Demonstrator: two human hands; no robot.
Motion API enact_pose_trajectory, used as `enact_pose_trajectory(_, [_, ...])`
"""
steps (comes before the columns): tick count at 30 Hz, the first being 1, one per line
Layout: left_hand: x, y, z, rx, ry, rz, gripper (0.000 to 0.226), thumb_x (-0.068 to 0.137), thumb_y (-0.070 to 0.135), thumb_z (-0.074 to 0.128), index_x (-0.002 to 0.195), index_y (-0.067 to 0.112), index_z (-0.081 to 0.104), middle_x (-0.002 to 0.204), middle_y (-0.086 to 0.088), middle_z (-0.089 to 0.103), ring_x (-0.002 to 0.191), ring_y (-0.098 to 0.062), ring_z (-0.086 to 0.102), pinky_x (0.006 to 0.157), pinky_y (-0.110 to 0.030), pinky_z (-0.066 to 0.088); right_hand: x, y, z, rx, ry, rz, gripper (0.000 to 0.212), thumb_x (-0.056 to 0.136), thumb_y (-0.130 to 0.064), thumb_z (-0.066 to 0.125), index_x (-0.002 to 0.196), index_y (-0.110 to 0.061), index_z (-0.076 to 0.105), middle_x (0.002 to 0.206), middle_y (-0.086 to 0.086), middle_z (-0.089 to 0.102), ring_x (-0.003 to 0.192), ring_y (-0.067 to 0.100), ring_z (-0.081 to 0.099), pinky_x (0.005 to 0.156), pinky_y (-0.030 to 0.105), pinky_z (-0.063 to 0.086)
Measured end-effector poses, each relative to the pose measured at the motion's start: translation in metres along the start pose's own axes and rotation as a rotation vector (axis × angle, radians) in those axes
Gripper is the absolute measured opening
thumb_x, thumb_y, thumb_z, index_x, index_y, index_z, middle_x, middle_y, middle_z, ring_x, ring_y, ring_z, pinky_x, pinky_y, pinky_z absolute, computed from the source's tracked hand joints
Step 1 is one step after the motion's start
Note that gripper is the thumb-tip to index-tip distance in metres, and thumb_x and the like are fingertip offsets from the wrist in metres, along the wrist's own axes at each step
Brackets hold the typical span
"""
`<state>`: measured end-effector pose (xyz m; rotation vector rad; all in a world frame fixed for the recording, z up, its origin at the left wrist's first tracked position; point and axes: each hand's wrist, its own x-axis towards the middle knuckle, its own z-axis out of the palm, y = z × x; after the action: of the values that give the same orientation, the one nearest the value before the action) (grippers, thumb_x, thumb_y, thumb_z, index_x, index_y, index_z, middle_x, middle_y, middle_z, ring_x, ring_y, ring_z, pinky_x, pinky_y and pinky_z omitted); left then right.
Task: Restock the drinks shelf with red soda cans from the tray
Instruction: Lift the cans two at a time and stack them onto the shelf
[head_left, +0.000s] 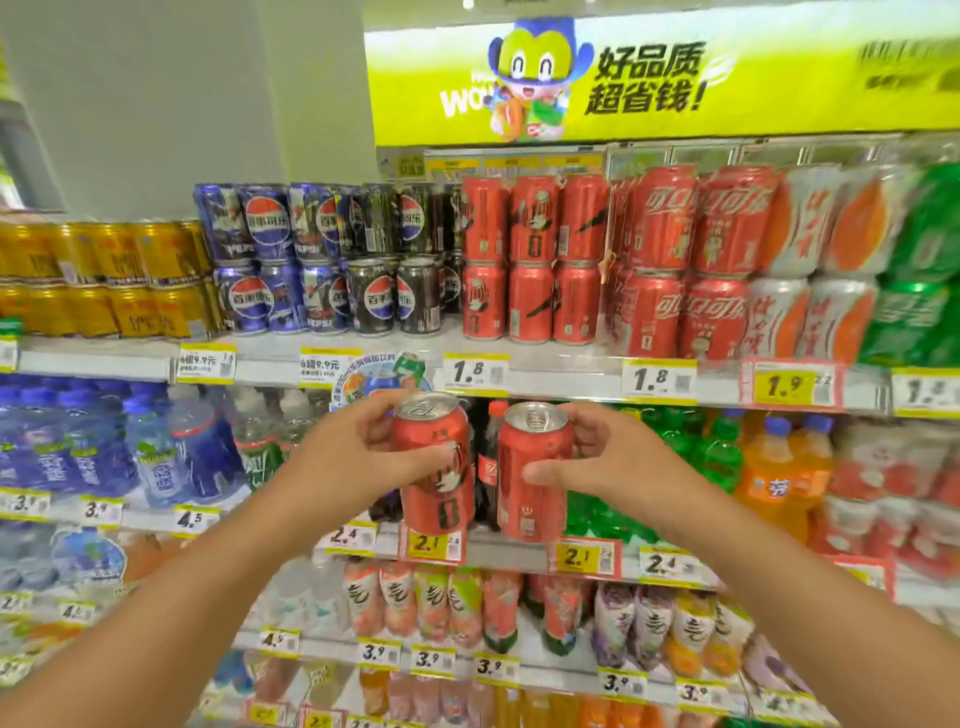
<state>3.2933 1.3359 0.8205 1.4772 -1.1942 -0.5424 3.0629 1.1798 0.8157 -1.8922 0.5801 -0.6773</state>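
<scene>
While both arms reach forward toward the drinks shelf (561, 382), each hand carries one red soda can upright, and the two cans stand just beside each other without clearly touching; the left hand (358, 457) wraps its curled fingers round the left can (434, 462), thumb across the can's front, while the right hand (597, 462) grips the right can (532, 470) with the thumb pressed on its near face and the fingers behind. Both cans show unopened pull-tab tops; they are held below the can shelf's edge, in front of the bottle row (727, 457) beneath it. On the shelf above, stacked red cans (535, 260) stand two high, directly above the hands; to their left are blue and black cola cans (322, 260) and gold cans (104, 280); to their right, further red cans (675, 270), then white-and-orange and green ones. Yellow price tags (475, 373) run along each shelf edge; a yellow-green banner (727, 73) with a cartoon mascot tops the unit. The tray lies outside the view.
</scene>
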Motion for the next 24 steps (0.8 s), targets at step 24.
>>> enact_pose_trajectory(24, [0.217, 0.064, -0.023, 0.111, -0.015, 0.078, 0.051, 0.061, 0.051, 0.092, 0.105, 0.042, 0.069, 0.101, 0.010, 0.078, 0.087, -0.010, 0.077, 0.077, -0.041, 0.065, 0.172, -0.074, -0.051, -0.076, 0.338, -0.020, 0.044, 0.060, -0.046, 0.093, 0.094, -0.030, 0.069, 0.083, -0.019, 0.077, 0.072, -0.003, 0.074, 0.054, 0.012, 0.054])
